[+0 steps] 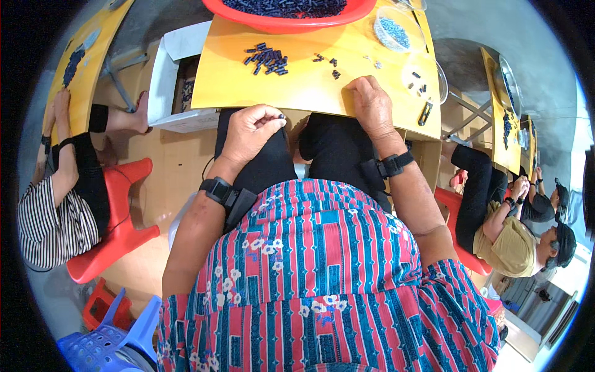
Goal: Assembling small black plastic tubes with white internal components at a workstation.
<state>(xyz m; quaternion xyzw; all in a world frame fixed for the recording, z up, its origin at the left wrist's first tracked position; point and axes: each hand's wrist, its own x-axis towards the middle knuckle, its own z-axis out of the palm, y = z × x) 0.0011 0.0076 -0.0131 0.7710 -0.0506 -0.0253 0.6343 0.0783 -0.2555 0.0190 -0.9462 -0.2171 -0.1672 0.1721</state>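
Note:
My left hand (251,131) is pinched closed over my lap, just off the table's near edge, and a small dark cylindrical piece (282,116) shows at its fingertips. Resting by the edge of the yellow table (226,87), my right hand (374,108) has its fingers pressed together; whatever they hold is hidden. A loose pile of short dark cylinders (266,59) lies on the table ahead of my left hand. Several similar pieces (335,74) are scattered ahead of my right hand. A few tiny pale parts (377,64) lie farther right.
A red basin (279,25) full of dark cylinders stands at the far side. At right are a clear tub (379,31) of light blue parts, a clear round dish (444,87) and a small black tool (424,113). A white box (161,80) stands left. Other people sit at both sides.

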